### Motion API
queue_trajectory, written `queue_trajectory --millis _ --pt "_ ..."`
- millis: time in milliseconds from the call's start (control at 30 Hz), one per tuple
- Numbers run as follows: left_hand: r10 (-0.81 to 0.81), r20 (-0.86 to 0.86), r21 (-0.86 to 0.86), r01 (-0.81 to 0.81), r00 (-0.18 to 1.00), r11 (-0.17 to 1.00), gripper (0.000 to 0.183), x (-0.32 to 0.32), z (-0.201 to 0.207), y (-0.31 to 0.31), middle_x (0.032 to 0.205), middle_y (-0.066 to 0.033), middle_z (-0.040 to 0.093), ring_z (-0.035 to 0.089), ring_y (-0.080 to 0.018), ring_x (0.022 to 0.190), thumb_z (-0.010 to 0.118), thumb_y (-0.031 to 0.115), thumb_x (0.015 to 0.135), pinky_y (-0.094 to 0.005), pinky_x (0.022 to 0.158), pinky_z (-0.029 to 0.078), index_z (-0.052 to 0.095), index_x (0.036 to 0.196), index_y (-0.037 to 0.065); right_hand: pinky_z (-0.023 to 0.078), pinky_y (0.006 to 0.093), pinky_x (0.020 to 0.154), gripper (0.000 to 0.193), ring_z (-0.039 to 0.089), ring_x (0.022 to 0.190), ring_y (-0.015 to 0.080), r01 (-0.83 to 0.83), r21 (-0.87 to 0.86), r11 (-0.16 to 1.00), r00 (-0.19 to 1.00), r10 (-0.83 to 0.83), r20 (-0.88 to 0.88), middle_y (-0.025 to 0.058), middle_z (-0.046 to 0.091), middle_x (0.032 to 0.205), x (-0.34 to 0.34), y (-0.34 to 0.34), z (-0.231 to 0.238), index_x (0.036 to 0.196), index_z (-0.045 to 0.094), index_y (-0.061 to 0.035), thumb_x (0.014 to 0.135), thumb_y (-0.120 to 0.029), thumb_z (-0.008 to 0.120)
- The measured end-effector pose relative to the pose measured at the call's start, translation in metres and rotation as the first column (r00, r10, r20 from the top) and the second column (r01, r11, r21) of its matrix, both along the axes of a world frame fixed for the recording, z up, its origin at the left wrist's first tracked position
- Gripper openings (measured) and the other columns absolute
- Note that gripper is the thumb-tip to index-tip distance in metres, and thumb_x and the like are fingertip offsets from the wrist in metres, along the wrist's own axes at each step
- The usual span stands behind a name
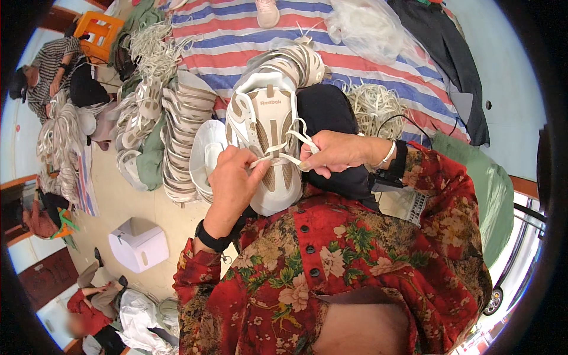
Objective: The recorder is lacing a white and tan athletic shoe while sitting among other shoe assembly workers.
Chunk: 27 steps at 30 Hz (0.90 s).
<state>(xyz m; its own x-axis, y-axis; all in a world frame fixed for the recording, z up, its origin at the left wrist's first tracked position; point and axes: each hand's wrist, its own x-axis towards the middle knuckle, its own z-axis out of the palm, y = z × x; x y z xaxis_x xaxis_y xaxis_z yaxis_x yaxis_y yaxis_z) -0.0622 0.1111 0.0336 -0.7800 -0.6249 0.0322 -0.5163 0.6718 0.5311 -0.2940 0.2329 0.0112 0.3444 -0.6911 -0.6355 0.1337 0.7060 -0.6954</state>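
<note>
A white and beige shoe upper lies across my lap, toe toward me and tongue pointing away. A cream shoelace runs through its lower eyelets and makes a loose loop on the right side. My left hand pinches one stretch of the lace at the left of the toe. On the other side, my right hand holds another stretch between thumb and fingers. The two stretches cross over the mesh near the toe. More nested shoe uppers curve away behind this one.
Stacked uppers stand at my left. Bundles of loose laces lie right, on a striped sheet. Beyond are a clear plastic bag and dark cloth. A white box sits on the floor; other people sit at left.
</note>
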Motion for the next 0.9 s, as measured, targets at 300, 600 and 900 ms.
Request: queue_trajectory --millis 300,600,900 --pt "-0.12 -0.06 -0.089 0.114 0.991 0.989 0.009 -0.009 0.003 0.002 0.077 -0.0062 0.061 0.057 -0.0282 0.078 0.074 0.014 0.08 -0.0384 0.074 0.043 0.067 0.084 0.009 0.03 0.0232 0.038 0.014 0.042 0.041 0.0054 -0.151 -0.097 0.984 0.984 0.141 -0.108 0.0006 0.059 0.059 0.001 0.005 0.006 0.089 0.063 -0.0072 0.09 -0.021 0.066" --pt "-0.291 -0.069 -0.195 0.273 0.954 0.942 0.022 -0.018 -0.003 0.015 0.08 -0.003 0.064 0.058 -0.0248 0.079 0.072 0.011 0.078 -0.0387 0.078 0.04 0.068 0.099 0.015 0.039 0.024 0.047 0.011 0.051 0.052 0.0061 -0.197 -0.236 0.952 0.972 0.157 -0.177 -0.0004 0.061 0.064 0.003 0.01 -0.007 0.088 0.065 -0.0069 0.09 -0.018 0.066" --pt "-0.273 -0.08 -0.234 0.248 0.959 0.94 0.021 -0.015 -0.003 0.014 0.078 -0.0021 0.056 0.054 -0.0256 0.083 0.079 0.019 0.069 -0.0422 0.085 0.038 0.066 0.086 0.017 0.032 0.0209 0.039 0.025 0.044 0.045 0.0033 0.047 -0.285 0.957 0.983 -0.095 -0.159 0.0017 0.06 0.065 -0.039 -0.024 0.031 0.086 0.064 -0.0067 0.092 -0.03 0.065"
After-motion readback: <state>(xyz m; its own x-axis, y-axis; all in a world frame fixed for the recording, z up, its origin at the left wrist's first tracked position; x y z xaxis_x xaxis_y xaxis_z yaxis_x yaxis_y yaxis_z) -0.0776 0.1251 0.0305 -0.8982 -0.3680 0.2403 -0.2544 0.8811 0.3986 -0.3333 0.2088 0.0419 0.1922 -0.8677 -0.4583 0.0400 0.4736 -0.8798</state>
